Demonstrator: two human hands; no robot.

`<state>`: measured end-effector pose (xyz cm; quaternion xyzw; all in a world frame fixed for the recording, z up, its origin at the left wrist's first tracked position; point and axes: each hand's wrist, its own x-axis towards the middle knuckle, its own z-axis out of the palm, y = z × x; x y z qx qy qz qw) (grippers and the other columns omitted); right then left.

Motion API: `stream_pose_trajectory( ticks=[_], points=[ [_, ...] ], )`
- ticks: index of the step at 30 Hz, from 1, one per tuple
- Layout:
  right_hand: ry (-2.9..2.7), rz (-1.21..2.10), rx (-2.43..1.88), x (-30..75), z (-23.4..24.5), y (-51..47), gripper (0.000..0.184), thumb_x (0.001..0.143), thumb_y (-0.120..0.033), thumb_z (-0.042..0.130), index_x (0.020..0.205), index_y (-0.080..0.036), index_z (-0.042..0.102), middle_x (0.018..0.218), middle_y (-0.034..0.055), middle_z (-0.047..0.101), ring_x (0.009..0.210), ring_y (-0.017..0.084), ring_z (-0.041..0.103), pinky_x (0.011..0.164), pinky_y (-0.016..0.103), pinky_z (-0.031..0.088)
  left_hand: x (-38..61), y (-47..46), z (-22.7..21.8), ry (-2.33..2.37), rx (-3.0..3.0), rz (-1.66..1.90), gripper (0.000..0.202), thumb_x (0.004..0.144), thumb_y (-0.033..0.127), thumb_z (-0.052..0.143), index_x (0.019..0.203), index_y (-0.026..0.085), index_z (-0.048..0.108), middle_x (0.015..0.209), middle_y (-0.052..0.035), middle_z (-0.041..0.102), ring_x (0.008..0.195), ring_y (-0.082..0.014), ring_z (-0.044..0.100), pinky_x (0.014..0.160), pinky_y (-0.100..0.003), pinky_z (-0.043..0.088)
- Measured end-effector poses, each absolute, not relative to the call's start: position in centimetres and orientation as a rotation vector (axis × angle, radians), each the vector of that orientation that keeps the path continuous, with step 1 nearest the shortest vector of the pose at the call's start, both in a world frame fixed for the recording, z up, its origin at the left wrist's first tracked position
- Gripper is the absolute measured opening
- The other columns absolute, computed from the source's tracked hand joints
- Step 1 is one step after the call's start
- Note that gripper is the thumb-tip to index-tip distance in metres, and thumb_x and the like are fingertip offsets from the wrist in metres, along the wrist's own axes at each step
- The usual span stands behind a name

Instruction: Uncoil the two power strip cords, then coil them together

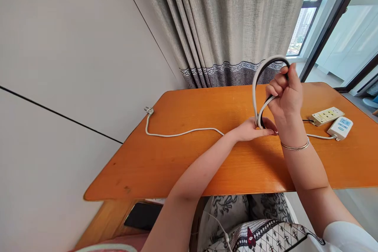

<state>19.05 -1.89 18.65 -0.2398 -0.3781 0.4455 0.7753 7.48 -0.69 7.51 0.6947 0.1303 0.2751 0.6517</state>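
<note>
Your right hand (286, 95) is fisted round the loop (254, 90) (white plus black cable), left hand (253, 129) pinches its base.

Wall (73, 47): white, left of my left hand (251, 130).
Curtain (224, 19): grey, behind it.
Window (304, 19): bright, past my right hand (288, 94).
Table (177, 157): orange wood.

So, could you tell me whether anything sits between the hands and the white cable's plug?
Nothing visible does. The left hand and right hand hold the looped white cable; its loose stretch crosses bare orange wooden table to the white plug.
</note>
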Motion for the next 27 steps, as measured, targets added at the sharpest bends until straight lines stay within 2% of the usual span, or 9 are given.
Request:
stream_pose_trajectory(
  ticks=[5, 10, 13, 15, 18, 21, 23, 25, 27],
  points=[
    [-0.753, 0.941, -0.428, 20.5, 19.2, -2.2, 0.035, 0.096, -0.052, 0.056, 0.073, -0.025, 0.052, 0.051, -0.0100, 0.017, 0.041, 0.009, 0.011, 0.037, 0.025, 0.019, 6.0, 1.2, 7.5, 0.422, 1.513, 0.672, 0.038, 0.069, 0.043, 0.085, 0.078, 0.013, 0.064, 0.073, -0.0039, 0.070, 0.083, -0.0183, 0.071, 0.085, -0.034, 0.052],
    [-1.001, 0.718, -0.591, 21.4, 18.6, -2.7, 0.042, 0.093, -0.067, 0.051, 0.080, -0.029, 0.059, 0.055, -0.0078, 0.015, 0.042, 0.012, 0.015, 0.040, 0.029, 0.019, 3.0, 2.7, 9.7, 0.552, 1.656, 0.737, 0.025, 0.069, 0.033, 0.079, 0.076, 0.015, 0.063, 0.066, 0.0010, 0.065, 0.063, -0.0101, 0.060, 0.066, -0.025, 0.048],
    [-1.153, 0.580, -0.726, 21.5, 18.7, -3.7, 0.048, 0.092, -0.075, 0.043, 0.085, -0.031, 0.063, 0.055, -0.0071, 0.014, 0.043, 0.013, 0.014, 0.041, 0.032, 0.019, 2.0, 2.6, 10.8, 0.585, 1.705, 0.764, 0.021, 0.066, 0.029, 0.077, 0.073, 0.016, 0.062, 0.063, 0.0037, 0.060, 0.057, -0.0085, 0.054, 0.060, -0.023, 0.046],
    [-1.159, 0.566, -0.718, 21.4, 19.3, -4.6, 0.047, 0.092, -0.073, 0.045, 0.083, -0.031, 0.064, 0.055, -0.0072, 0.014, 0.043, 0.013, 0.013, 0.041, 0.032, 0.021, 2.1, 2.5, 10.7, 0.585, 1.713, 0.749, 0.020, 0.064, 0.027, 0.076, 0.073, 0.016, 0.062, 0.065, 0.0038, 0.060, 0.057, -0.0081, 0.054, 0.059, -0.023, 0.047],
    [-0.947, 0.673, -0.528, 21.2, 20.8, -6.4, 0.037, 0.099, -0.053, 0.052, 0.073, -0.028, 0.059, 0.052, -0.0078, 0.014, 0.041, 0.010, 0.011, 0.038, 0.029, 0.021, 2.9, 2.7, 9.5, 0.560, 1.732, 0.651, 0.018, 0.064, 0.023, 0.075, 0.077, 0.016, 0.064, 0.067, 0.0037, 0.061, 0.057, -0.0085, 0.057, 0.059, -0.023, 0.048],
    [-0.527, 0.875, -0.138, 21.4, 22.4, -8.3, 0.042, 0.107, -0.036, 0.038, 0.070, -0.023, 0.052, 0.049, -0.0089, 0.010, 0.036, 0.006, 0.010, 0.034, 0.023, 0.019, 3.8, 3.1, 7.9, 0.577, 1.765, 0.481, 0.017, 0.068, 0.021, 0.075, 0.079, 0.016, 0.065, 0.063, 0.0034, 0.062, 0.059, -0.0106, 0.061, 0.059, -0.023, 0.047],
    [-0.283, 1.064, 0.207, 22.0, 23.1, -9.4, 0.041, 0.108, -0.036, 0.035, 0.071, -0.023, 0.048, 0.049, -0.0092, 0.008, 0.034, 0.005, 0.010, 0.033, 0.021, 0.015, 4.2, 3.4, 7.1, 0.596, 1.780, 0.371, 0.016, 0.071, 0.023, 0.076, 0.079, 0.015, 0.066, 0.064, 0.0010, 0.066, 0.062, -0.0119, 0.063, 0.060, -0.023, 0.047],
    [-0.126, 1.232, 0.488, 22.8, 23.4, -10.2, 0.033, 0.103, -0.039, 0.046, 0.073, -0.025, 0.047, 0.049, -0.0095, 0.011, 0.033, 0.005, 0.010, 0.035, 0.023, 0.011, 4.2, 3.7, 6.6, 0.588, 1.801, 0.309, 0.019, 0.075, 0.029, 0.078, 0.078, 0.014, 0.068, 0.067, -0.0021, 0.070, 0.063, -0.0119, 0.063, 0.062, -0.024, 0.047],
    [-0.069, 1.308, 0.580, 23.4, 23.5, -10.6, 0.031, 0.100, -0.040, 0.051, 0.073, -0.026, 0.047, 0.049, -0.0092, 0.015, 0.034, 0.005, 0.010, 0.037, 0.024, 0.009, 4.1, 3.8, 6.3, 0.565, 1.812, 0.300, 0.027, 0.077, 0.038, 0.079, 0.077, 0.013, 0.070, 0.070, -0.0043, 0.072, 0.064, -0.0117, 0.063, 0.065, -0.024, 0.048]
  ],
)
